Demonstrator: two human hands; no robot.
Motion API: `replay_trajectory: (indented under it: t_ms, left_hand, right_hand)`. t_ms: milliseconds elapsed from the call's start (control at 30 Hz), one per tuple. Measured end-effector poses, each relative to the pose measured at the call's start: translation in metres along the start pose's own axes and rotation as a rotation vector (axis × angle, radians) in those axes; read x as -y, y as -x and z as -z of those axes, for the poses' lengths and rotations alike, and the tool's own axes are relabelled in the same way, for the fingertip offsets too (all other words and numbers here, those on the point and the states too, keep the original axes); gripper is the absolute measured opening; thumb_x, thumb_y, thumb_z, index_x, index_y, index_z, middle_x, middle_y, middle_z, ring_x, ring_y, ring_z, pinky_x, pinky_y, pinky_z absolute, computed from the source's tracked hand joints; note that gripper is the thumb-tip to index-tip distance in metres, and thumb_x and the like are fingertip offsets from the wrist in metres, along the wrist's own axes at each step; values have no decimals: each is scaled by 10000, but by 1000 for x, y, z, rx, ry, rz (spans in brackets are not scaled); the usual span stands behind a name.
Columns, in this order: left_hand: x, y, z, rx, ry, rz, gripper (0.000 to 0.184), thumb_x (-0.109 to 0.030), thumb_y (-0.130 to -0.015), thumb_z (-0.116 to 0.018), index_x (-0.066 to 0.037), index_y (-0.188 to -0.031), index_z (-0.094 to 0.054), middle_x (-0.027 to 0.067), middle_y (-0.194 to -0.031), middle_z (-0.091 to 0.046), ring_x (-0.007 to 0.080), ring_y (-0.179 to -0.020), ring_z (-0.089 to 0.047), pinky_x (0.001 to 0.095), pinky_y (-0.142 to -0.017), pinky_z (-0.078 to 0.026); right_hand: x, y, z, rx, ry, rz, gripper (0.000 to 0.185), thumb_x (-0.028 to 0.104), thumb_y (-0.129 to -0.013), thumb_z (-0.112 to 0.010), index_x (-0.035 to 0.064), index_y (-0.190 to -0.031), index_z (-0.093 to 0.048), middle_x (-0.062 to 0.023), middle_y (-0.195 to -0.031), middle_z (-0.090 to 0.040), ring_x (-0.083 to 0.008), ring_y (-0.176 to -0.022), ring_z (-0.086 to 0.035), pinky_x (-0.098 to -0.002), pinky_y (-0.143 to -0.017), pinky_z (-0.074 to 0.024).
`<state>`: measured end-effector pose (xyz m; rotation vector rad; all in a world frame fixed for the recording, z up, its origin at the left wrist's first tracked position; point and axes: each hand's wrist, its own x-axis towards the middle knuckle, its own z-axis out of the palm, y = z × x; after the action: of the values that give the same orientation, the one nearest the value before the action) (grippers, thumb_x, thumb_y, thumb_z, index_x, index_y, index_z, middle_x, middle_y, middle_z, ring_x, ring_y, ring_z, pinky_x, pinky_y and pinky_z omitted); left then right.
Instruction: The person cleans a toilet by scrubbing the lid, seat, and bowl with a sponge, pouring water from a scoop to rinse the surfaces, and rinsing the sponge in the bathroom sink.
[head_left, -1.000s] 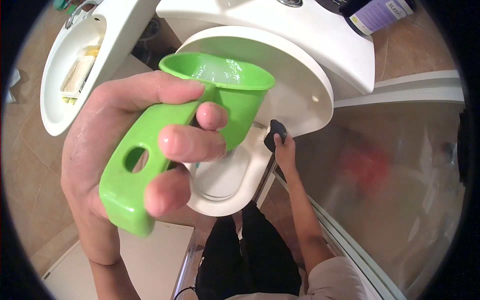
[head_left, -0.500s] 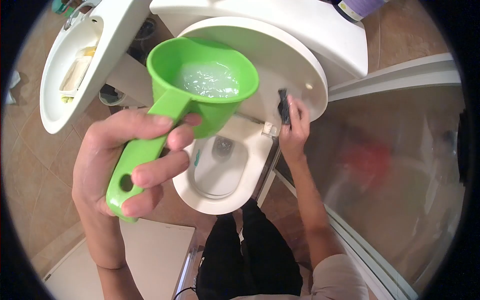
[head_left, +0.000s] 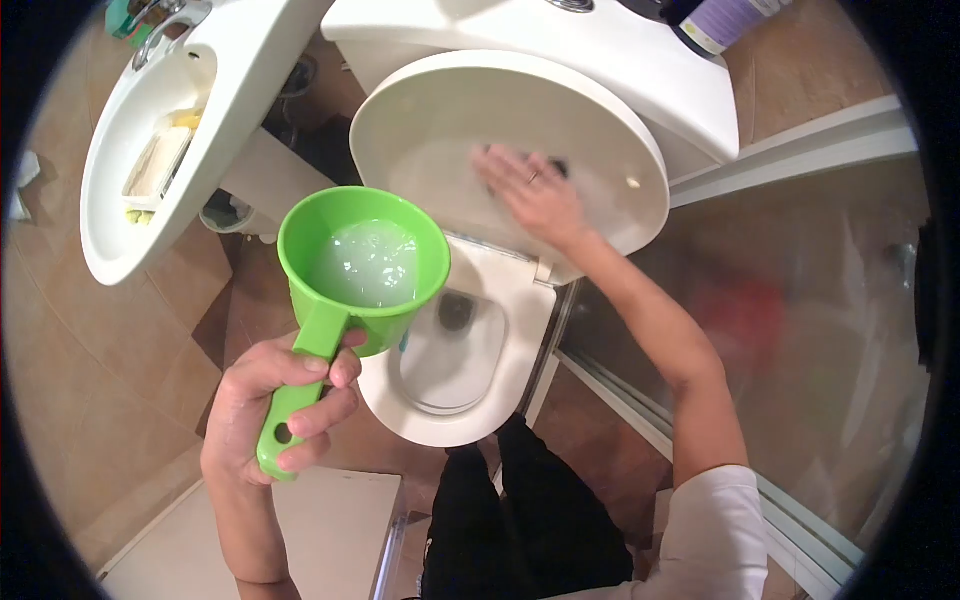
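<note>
Bathroom, left hand holding green cup, right hand at lid

The sink holds a container and perhaps a yellow sponge.

Left hand curled in a grip, thumb just above the bent fingers; left wrist below those fingers; right hand back to view, its fingers extended, blurred; right wrist just behind them, right forearm slanting away, right elbow bent, well apart from those fingertips.
</note>
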<state>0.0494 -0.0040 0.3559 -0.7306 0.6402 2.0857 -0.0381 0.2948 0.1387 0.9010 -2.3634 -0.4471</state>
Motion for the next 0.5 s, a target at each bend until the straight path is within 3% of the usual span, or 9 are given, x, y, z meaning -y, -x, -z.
replay_trajectory:
  t_ms: [33,133,200,267,300,333,400,467,500]
  left_hand:
    - [0,1,5,2,15,-1,367,4,-813,-430,145,-1149,-380,159,-852,-497,122,-496,-364,221,-250,-268]
    - [3,2,14,33,43,-16,364,3,-813,-432,144,-1145,-385,159,-858,-502,123,-496,-374,226,-254,-272]
    - [6,1,21,85,68,-6,354,3,-812,-430,133,-1140,-395,157,-872,-508,122,-502,-387,225,-261,-269]
    - [7,0,22,77,77,3,348,-3,-814,-432,125,-1136,-401,155,-872,-508,122,-504,-391,225,-264,-267]
    - [7,-1,23,69,88,16,341,-9,-816,-435,116,-1132,-406,154,-871,-507,122,-505,-395,224,-266,-264]
    - [7,0,24,69,95,18,341,-9,-816,-435,116,-1132,-406,154,-871,-507,122,-505,-395,224,-266,-264]
    - [4,0,24,84,46,8,319,-25,-820,-448,99,-1112,-418,149,-881,-504,120,-506,-392,222,-270,-262]
    - [-2,3,13,12,31,-25,266,-58,-837,-451,92,-1056,-445,137,-800,-495,122,-508,-391,233,-272,-273]
    - [-6,4,11,97,29,4,243,-73,-844,-449,87,-1026,-456,128,-748,-481,120,-505,-383,237,-273,-278]
  right_hand:
    - [-10,-21,15,-125,33,-173,514,217,-832,-435,94,-1331,-439,27,-1459,-300,-114,-1355,-237,-377,-1139,-43]
    - [1,-63,5,-169,60,-233,467,169,-821,-446,109,-1280,-504,-10,-1413,-388,-131,-1336,-292,-387,-1115,-108]
    - [24,-72,-17,-81,-17,-101,465,187,-823,-448,89,-1274,-504,-25,-1434,-354,-139,-1338,-286,-388,-1118,-114]
    - [38,-73,-45,39,177,471,467,197,-815,-453,58,-1257,-511,-44,-1449,-320,-145,-1331,-298,-390,-1113,-146]
    - [30,-74,-39,-12,-19,443,453,194,-797,-472,24,-1212,-538,-54,-1420,-352,-183,-1295,-338,-410,-1106,-167]
    - [21,-71,-29,-8,-21,448,453,194,-797,-472,24,-1212,-538,-54,-1420,-352,-183,-1295,-338,-410,-1106,-167]
    - [-2,-69,-5,-145,-134,115,434,181,-746,-535,62,-1160,-589,-29,-1334,-442,-193,-1188,-418,-381,-1026,-265]
    - [-15,-70,16,-340,-23,-112,405,157,-727,-581,125,-1129,-621,7,-1257,-496,-168,-1081,-453,-326,-909,-311]
    - [-16,-67,20,-345,-27,-102,405,157,-727,-581,125,-1129,-621,7,-1257,-496,-168,-1081,-453,-326,-909,-311]
